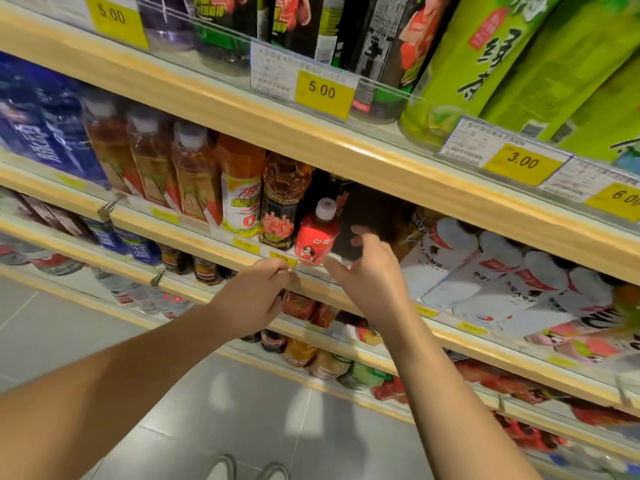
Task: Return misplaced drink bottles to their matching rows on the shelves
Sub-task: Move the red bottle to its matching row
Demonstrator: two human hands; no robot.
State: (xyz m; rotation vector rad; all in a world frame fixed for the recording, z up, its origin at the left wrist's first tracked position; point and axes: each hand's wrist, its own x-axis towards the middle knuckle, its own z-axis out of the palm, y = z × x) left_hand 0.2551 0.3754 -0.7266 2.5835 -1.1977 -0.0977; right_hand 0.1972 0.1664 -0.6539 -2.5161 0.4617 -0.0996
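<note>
Right hand (pixel 369 275): fingers (pixel 360 233) spread and loosely bent, grasping nothing. The thumb (pixel 332 266) reaches toward 10 o'clock, its tip just beside the base of the red bottle (pixel 313 239); contact cannot be told.

Left hand (pixel 254 294): fingers curled against the front rail (pixel 194 233) of the middle shelf, just under a yellow price tag (pixel 283 259). Whether they pinch anything cannot be told.

Red bottle: small, pale cap, red label with a figure. It stands at the front edge of the middle shelf, tilted slightly to 1 o'clock. The right hand is at its 4 o'clock, the left hand at its 7 o'clock.

Neighbours of the red bottle:
- At 9 o'clock, touching or nearly so, a black-labelled bottle (pixel 278 216) of amber drink.
- Beyond that, a white-and-yellow bottle (pixel 240 206).
- At 3 o'clock, a dark gap (pixel 370 209).
- Past the gap, a row of white-labelled bottles (pixel 460 258).

Shelf above, at 1 o'clock: green bottles (pixel 485 57).
</note>
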